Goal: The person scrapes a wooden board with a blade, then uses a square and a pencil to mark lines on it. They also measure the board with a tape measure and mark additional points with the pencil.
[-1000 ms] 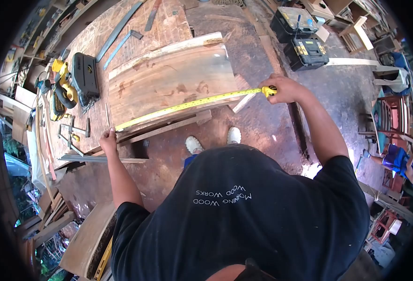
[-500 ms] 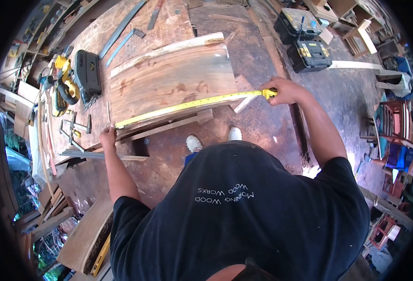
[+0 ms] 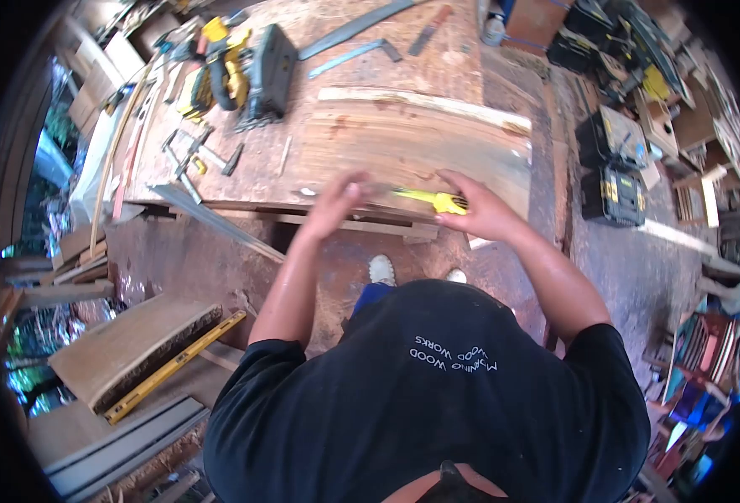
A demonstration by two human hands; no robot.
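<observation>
The right hand [image 3: 479,211] grips the tape measure [image 3: 448,203]; the left hand [image 3: 332,208] is apart, too blurred to tell whether it holds anything. The board [image 3: 420,144] lies just beyond both, long axis running left to right.

rough-edged wooden slab [image 3: 420,147], matt dark cloth shirt [image 3: 437,394]

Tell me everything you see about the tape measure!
The tape measure is chunky, yellow and black, maybe plastic. The right hand grips it above the wooden board, near its front edge. Its yellow strip sticks out toward the left hand, but blur hides the tip, so I can't tell whether that hand touches it.
</observation>
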